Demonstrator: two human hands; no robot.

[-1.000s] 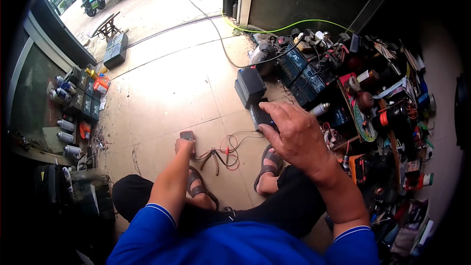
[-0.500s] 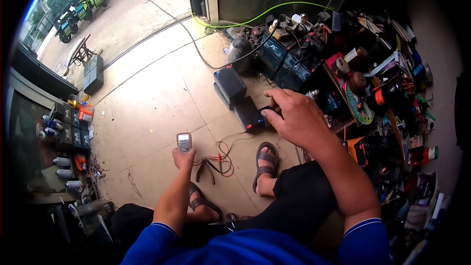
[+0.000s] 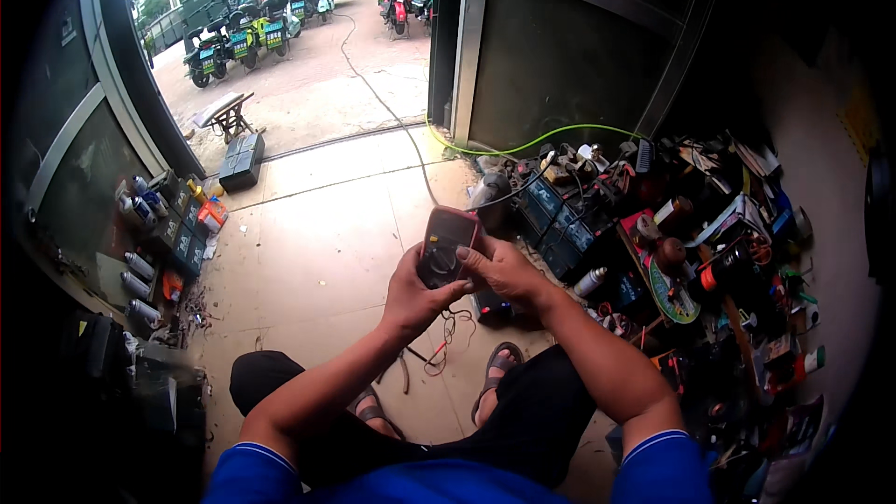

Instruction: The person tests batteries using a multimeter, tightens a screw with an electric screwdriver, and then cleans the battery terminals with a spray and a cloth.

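Note:
A dark multimeter (image 3: 448,241) with a reddish rim is raised in front of me, between both hands. My left hand (image 3: 411,294) grips it from the left and below. On its other side, my right hand (image 3: 504,271) wraps the casing, with the thumb laid over the front near the dial. Thin red and black test leads (image 3: 448,341) trail to the floor beneath. Part of a dark battery (image 3: 492,306) shows just below my right hand; the rest is hidden behind the hands. Pliers (image 3: 405,371) lie on the tiles between my feet.
Batteries, tools and loose parts crowd the right side, including a blue-black battery (image 3: 560,224). Spray cans (image 3: 140,266) and boxed batteries (image 3: 182,243) line the left wall. A green hose (image 3: 551,135) and a dark cable (image 3: 411,135) cross the doorway area; a black case (image 3: 242,161) stands by the threshold.
The multimeter has come up from near the floor toward me. My right hand has left the batteries and moved left onto the meter. The view has tilted up toward the doorway.

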